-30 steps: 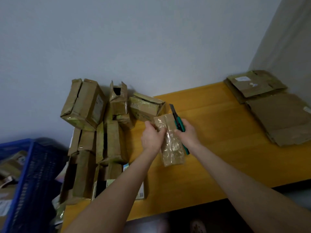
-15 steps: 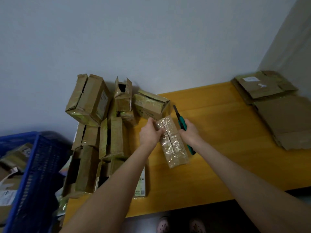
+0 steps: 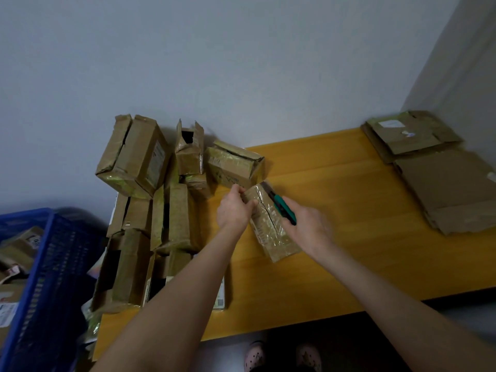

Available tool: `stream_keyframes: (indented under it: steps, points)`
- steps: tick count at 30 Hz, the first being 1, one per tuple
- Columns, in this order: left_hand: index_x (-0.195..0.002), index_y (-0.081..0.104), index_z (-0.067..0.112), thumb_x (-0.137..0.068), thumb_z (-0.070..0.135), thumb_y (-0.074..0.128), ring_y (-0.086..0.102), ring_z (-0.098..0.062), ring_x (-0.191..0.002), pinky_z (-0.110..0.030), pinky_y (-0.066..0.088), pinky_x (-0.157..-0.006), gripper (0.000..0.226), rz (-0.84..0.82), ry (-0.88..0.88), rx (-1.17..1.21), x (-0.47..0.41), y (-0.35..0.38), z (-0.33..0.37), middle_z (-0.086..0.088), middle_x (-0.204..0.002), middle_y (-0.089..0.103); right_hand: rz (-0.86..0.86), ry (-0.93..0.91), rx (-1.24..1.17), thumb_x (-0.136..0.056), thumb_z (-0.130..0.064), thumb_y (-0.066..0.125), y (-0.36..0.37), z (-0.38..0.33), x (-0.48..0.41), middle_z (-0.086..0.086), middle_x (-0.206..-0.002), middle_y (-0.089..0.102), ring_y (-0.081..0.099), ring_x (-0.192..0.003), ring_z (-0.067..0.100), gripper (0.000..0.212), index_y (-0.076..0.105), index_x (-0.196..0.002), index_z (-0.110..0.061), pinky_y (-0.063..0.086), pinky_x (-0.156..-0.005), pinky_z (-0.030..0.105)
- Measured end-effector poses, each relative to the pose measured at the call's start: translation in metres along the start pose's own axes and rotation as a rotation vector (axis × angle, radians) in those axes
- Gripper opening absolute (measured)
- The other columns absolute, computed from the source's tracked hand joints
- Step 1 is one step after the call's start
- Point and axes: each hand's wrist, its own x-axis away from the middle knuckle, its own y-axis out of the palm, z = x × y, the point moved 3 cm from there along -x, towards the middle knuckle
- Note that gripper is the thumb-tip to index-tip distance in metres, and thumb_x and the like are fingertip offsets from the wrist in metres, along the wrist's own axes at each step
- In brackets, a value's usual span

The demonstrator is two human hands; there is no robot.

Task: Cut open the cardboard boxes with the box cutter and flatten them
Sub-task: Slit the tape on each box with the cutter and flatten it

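While L hand point(image 3: 233, 210) pinches taped box point(image 3: 271, 234) top, R hand point(image 3: 308, 228) grips green cutter point(image 3: 285, 209), blade at box edge

small box point(image 3: 271, 226) tipped flatter, slit now showing, right hand point(image 3: 308, 229) seemingly lower

Brown boxes point(image 3: 171, 210) — teal cutter point(image 3: 285, 210), yellow-wood table point(image 3: 335, 251), blue crate point(image 3: 45, 277), grey wall point(image 3: 214, 63).
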Motion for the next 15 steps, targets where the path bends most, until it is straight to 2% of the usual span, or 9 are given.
stream_keyframes:
  steps: [6, 10, 15]
  points:
    - [-0.114, 0.054, 0.026, -0.085, 0.040, 0.069, 0.063, -0.021, -0.093, -0.041, 0.056, -0.078, 0.036, 0.010, 0.012, -0.026, 0.001, 0.000, 0.003, 0.000, -0.106, 0.064, -0.061, -0.039, 0.200, -0.098, -0.039, 0.042, -0.006, -0.005, 0.015, -0.002, -0.107, 0.060, 0.061, -0.086, 0.021, 0.054, 0.025, -0.149, -0.039, 0.052, -0.071, 0.036]
    - [-0.111, 0.053, 0.025, -0.085, 0.039, 0.069, 0.063, -0.021, -0.095, -0.040, 0.056, -0.078, 0.033, 0.019, 0.011, -0.034, 0.003, 0.000, 0.005, -0.001, -0.108, 0.064, -0.109, -0.038, 0.272, -0.099, -0.041, 0.039, -0.006, -0.006, 0.015, -0.001, -0.107, 0.057, 0.062, -0.085, 0.022, 0.055, 0.020, -0.150, -0.039, 0.053, -0.073, 0.037]
    - [-0.108, 0.051, 0.022, -0.088, 0.035, 0.068, 0.063, -0.021, -0.093, -0.035, 0.053, -0.072, 0.029, 0.010, 0.023, -0.047, 0.005, 0.002, 0.010, 0.000, -0.104, 0.065, -0.161, -0.040, 0.383, -0.102, -0.038, 0.034, -0.006, -0.011, 0.014, 0.003, -0.117, 0.054, 0.063, -0.090, 0.024, 0.054, 0.014, -0.152, -0.035, 0.050, -0.072, 0.035]
